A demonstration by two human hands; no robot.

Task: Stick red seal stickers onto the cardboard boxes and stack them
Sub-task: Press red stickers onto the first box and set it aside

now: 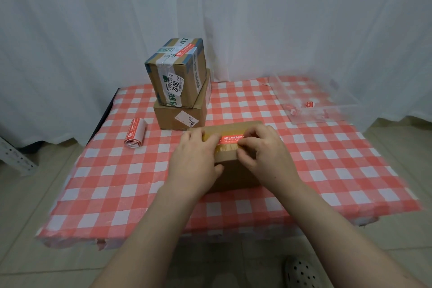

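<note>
Cardboard box (230,166), just in front of the two-box stack (180,86), takes its red sticker (230,139). Fingers of the left hand (194,159) press it flat, while those of the right hand (264,154) seemingly pinch its end. Stacking remains.

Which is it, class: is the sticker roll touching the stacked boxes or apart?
Apart. The head view shows bare tablecloth between the sticker roll and the lower box.

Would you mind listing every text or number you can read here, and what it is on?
"3012": label on the top box.
"76": tag on the lower box.
Red sticker on the near box and sticker roll: print too blurred to read.
</note>
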